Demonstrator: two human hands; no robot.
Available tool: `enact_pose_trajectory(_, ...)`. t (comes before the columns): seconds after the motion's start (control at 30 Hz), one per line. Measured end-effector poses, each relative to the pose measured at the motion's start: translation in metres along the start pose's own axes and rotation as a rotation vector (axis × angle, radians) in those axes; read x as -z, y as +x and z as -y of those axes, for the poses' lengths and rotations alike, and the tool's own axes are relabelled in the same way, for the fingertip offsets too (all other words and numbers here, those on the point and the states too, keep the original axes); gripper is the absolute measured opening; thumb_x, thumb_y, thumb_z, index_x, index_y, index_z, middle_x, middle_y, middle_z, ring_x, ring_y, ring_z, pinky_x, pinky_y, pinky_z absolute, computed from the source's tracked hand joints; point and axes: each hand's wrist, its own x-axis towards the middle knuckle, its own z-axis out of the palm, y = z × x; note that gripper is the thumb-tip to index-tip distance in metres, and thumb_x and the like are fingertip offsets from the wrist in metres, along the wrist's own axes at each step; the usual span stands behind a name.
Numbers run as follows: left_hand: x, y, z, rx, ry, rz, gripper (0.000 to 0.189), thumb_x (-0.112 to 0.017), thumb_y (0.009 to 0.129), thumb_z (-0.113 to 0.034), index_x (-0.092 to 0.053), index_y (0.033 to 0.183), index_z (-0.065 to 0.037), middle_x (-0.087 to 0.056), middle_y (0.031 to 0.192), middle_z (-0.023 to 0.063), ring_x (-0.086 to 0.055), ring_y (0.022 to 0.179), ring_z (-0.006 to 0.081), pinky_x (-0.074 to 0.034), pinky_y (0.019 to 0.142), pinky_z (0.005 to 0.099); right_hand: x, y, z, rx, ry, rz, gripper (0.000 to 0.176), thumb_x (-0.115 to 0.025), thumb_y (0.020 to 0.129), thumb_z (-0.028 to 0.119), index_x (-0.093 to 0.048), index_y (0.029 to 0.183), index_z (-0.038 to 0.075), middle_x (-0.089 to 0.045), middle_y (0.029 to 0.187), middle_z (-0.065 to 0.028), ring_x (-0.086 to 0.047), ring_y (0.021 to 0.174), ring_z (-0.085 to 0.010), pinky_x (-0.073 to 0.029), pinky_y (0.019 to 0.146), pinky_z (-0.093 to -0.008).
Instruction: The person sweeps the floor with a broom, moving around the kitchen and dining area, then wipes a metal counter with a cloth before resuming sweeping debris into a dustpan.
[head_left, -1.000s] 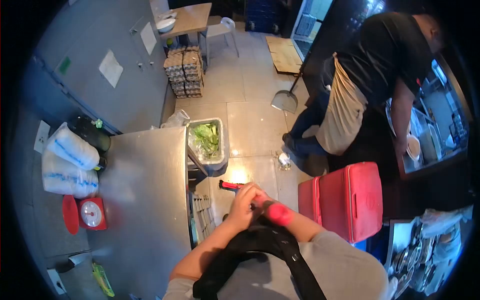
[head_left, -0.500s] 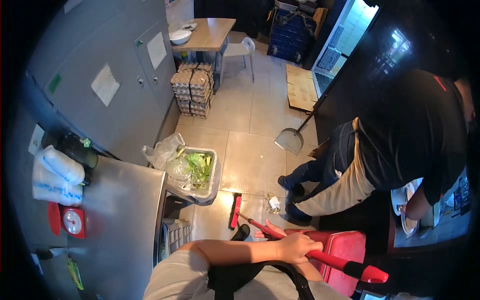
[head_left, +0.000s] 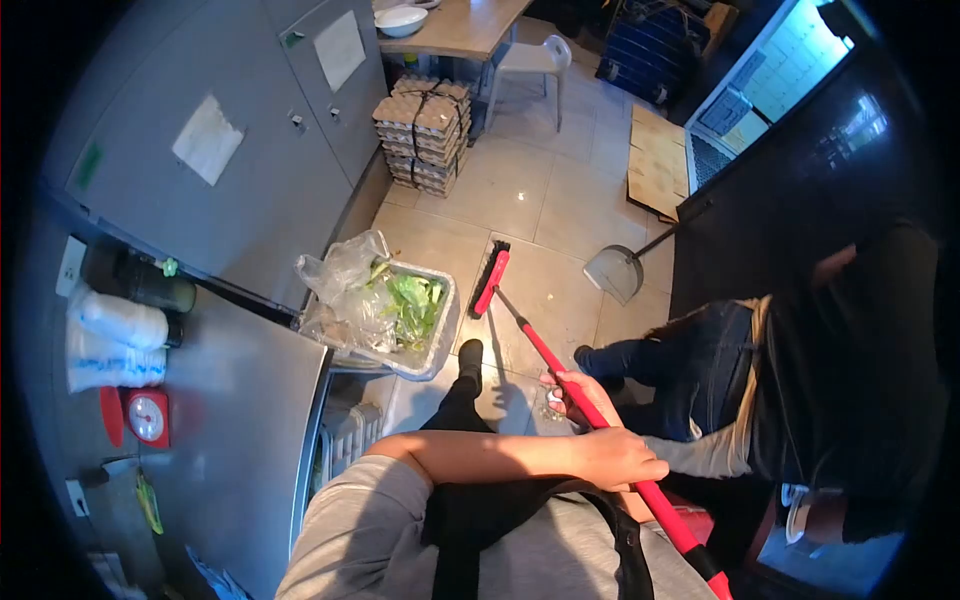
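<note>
A red-handled broom point(head_left: 542, 346) slants across in front of me, and its red head with black bristles rests on the tiled floor beside a plastic bin point(head_left: 440, 340). My left hand point(head_left: 615, 460), its arm crossing my body, is closed around the upper part of the handle. Lower on the shaft, my right hand point(head_left: 590, 400) has its fingers curled round it, partly hidden by the handle. Leafy green scraps point(head_left: 412, 308) and a clear plastic bag point(head_left: 345, 285) fill the bin. A small whitish scrap on the floor is mostly hidden behind my right hand.
A co-worker in dark clothes point(head_left: 840, 370) stands close on my right. Beyond is a long-handled dustpan point(head_left: 614, 272), with a wooden board point(head_left: 658, 160) by the doorway. Stacked egg trays point(head_left: 425, 135), a chair point(head_left: 530, 65) and a table stand ahead. A steel counter point(head_left: 230, 400) lies left.
The broom head has moved forward along the floor, from near my foot to beside the bin. My foot shows further forward, and the co-worker has shifted lower in view.
</note>
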Motion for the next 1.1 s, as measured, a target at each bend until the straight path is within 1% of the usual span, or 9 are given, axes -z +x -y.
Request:
enact_pose_trajectory(0.13,0.069,0.009,0.071,0.070,0.039,-0.038,0.018,-0.063,0.061,-0.015,-0.053,0.075,-0.009,-0.057,0.062,0.0105,-0.059,0.060,0.0326,-0.045,0.054,0.0425,-0.091,0.008,0.085,-0.087,-0.303,-0.181,0.033,-0.054,0.087,0.031,-0.054,0.108,0.006,-0.061,0.098,-0.0097,-0.059,0.079,-0.0209,-0.051,0.069,-0.0373)
enact_pose_trajectory(0.2,0.107,0.010,0.114,0.129,-0.015,-0.020,0.016,-0.063,0.062,-0.014,-0.057,0.076,-0.010,-0.059,0.065,0.0109,-0.060,0.064,0.0319,-0.046,0.056,0.0422,-0.050,0.011,0.115,0.744,-0.844,-0.050,0.033,-0.054,0.087,0.021,-0.056,0.112,0.001,-0.057,0.113,-0.0086,-0.052,0.105,-0.0234,-0.040,0.091,-0.0331)
enact_pose_trajectory(0.23,0.124,0.009,0.135,0.185,-0.011,0.014,0.017,-0.063,0.062,-0.013,-0.058,0.077,-0.010,-0.060,0.066,0.0108,-0.061,0.065,0.0315,-0.047,0.057,0.0422,-0.090,0.000,0.163,0.567,-0.901,-0.237,0.035,-0.054,0.087,0.023,-0.056,0.114,0.001,-0.056,0.115,-0.0105,-0.049,0.109,-0.0213,-0.040,0.092,-0.0346)
enact_pose_trajectory(0.4,0.189,0.023,0.220,0.330,0.036,0.026,0.024,-0.063,0.063,-0.011,-0.060,0.087,-0.010,-0.063,0.075,0.0125,-0.061,0.072,0.0322,-0.048,0.062,0.0422,-0.182,-0.100,0.233,1.154,-0.556,0.563,0.037,-0.049,0.088,0.038,-0.058,0.069,0.007,-0.063,0.090,-0.0118,-0.056,0.092,-0.0280,-0.036,0.092,-0.0563)
enact_pose_trajectory(0.5,0.211,0.025,0.261,0.385,0.118,0.017,0.017,-0.062,0.066,-0.016,-0.059,0.082,-0.010,-0.062,0.068,0.0123,-0.061,0.068,0.0332,-0.048,0.060,0.0426,-0.210,-0.073,0.245,1.342,-1.058,-0.091,0.031,-0.056,0.085,0.026,-0.047,0.062,0.008,-0.058,0.065,-0.0092,-0.058,0.067,-0.0260,-0.043,0.084,-0.0532)
enact_pose_trajectory(0.57,0.231,0.018,0.289,0.467,0.164,0.004,0.015,-0.062,0.067,-0.017,-0.059,0.079,-0.010,-0.061,0.066,0.0123,-0.061,0.067,0.0334,-0.047,0.059,0.0432,-0.193,-0.021,0.257,1.449,-0.835,-0.130,0.024,-0.055,0.086,0.018,-0.047,0.067,0.006,-0.053,0.058,-0.0078,-0.056,0.061,-0.0236,-0.047,0.075,-0.0468)
enact_pose_trajectory(0.63,0.252,0.006,0.316,0.580,0.163,0.027,0.012,-0.062,0.067,-0.018,-0.058,0.075,-0.011,-0.060,0.064,0.0125,-0.060,0.065,0.0337,-0.047,0.058,0.0440,-0.183,0.026,0.273,1.341,-0.461,0.042,0.024,-0.053,0.087,0.016,-0.045,0.067,0.006,-0.047,0.054,-0.0053,-0.052,0.054,-0.0201,-0.047,0.066,-0.0410)
enact_pose_trajectory(0.83,0.331,-0.062,0.387,0.967,0.381,-0.003,0.011,-0.062,0.066,-0.017,-0.055,0.071,-0.009,-0.057,0.069,0.0137,-0.058,0.073,0.0335,-0.044,0.061,0.0453,-0.199,0.165,0.325,1.068,-0.416,0.068,0.026,-0.049,0.087,0.004,-0.043,0.062,0.005,-0.048,0.054,-0.0051,-0.050,0.052,-0.0165,-0.047,0.064,-0.0355)
enact_pose_trajectory(1.1,0.320,-0.040,0.431,0.925,0.516,-0.630,0.017,-0.065,0.060,-0.014,-0.050,0.069,-0.009,-0.052,0.071,0.0102,-0.053,0.072,0.0330,-0.040,0.063,0.0424,-0.221,0.188,0.397,1.020,-0.781,0.018,0.028,-0.052,0.087,0.006,-0.046,0.060,0.002,-0.056,0.059,-0.0095,-0.056,0.056,-0.0171,-0.046,0.053,-0.0269)
